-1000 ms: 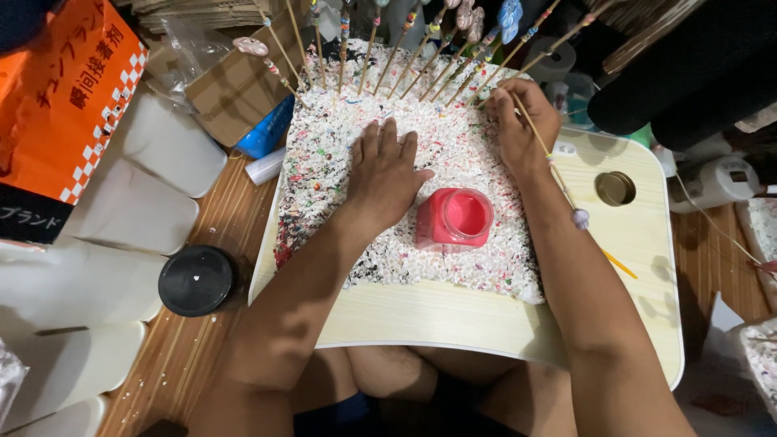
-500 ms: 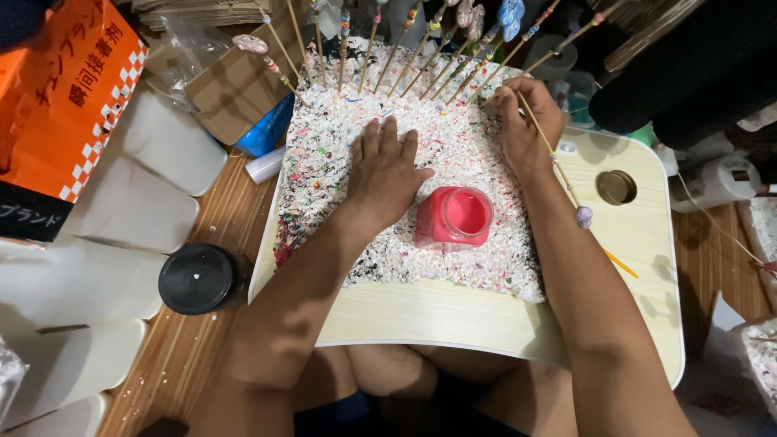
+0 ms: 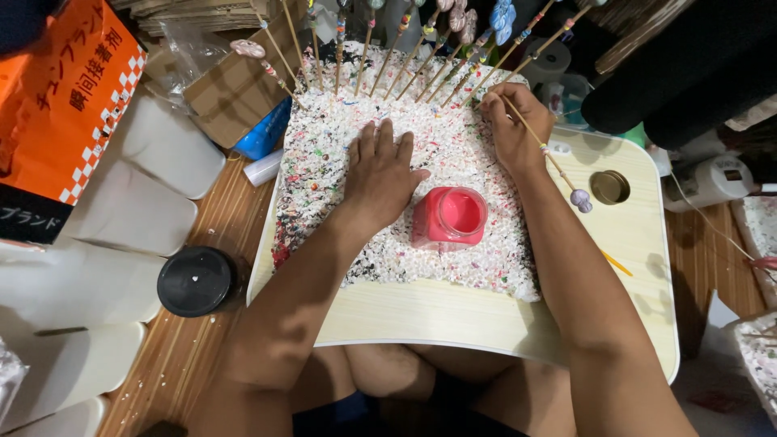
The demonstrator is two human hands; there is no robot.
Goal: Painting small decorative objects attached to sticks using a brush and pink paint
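On foam block (image 3: 324,174): L hand (image 3: 380,174) flat, R hand (image 3: 514,129) grips stick (image 3: 546,154).

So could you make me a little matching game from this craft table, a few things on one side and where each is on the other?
Things:
1 pink jar
2 black lid
3 left hand
4 right hand

Places:
a gripping a thin beaded stick
b on the wooden floor left of the tray
c flat on the speckled foam block
d open, standing on the foam

Pairs: 1-d, 2-b, 3-c, 4-a
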